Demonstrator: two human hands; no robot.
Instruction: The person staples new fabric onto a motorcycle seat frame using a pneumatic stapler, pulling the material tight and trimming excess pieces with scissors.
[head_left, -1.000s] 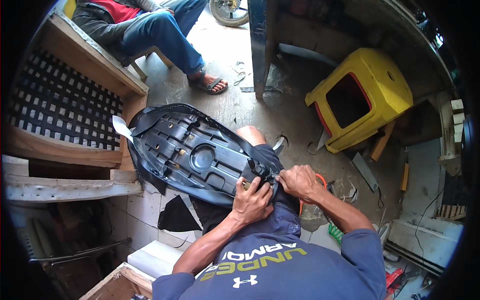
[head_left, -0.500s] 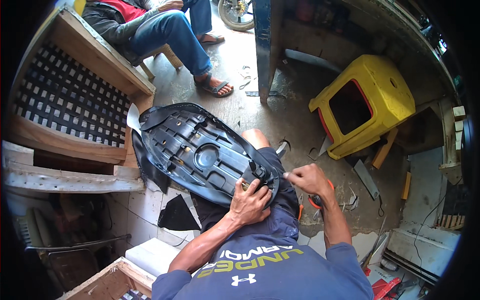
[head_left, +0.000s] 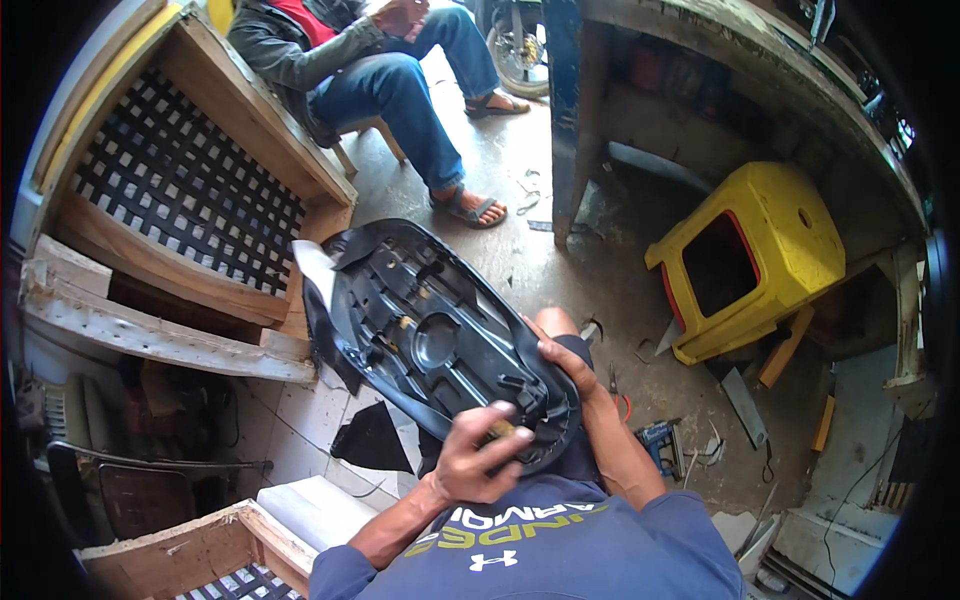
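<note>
A black seat base [head_left: 440,350], underside up with strips of black covering round its rim, rests over my legs, its far end near the wooden frame. My right hand [head_left: 566,365] grips the right-hand edge of the seat. My left hand [head_left: 485,450] is over the near end, fingers bent and blurred by motion; a small yellowish bit shows among them, too unclear to name. A white flap [head_left: 315,265] sticks out at the seat's far end.
Strapped wooden frames [head_left: 190,170] stand left. A seated person's sandalled foot [head_left: 470,207] is ahead, beside a dark post [head_left: 565,150]. On the right lie a yellow stool [head_left: 760,250], a blue tool [head_left: 660,445], a metal blade [head_left: 743,405] and scraps.
My right hand has moved from the near end up onto the seat's side. My left hand has shifted slightly lower. The seat is turned more steeply, and the view has shifted.
</note>
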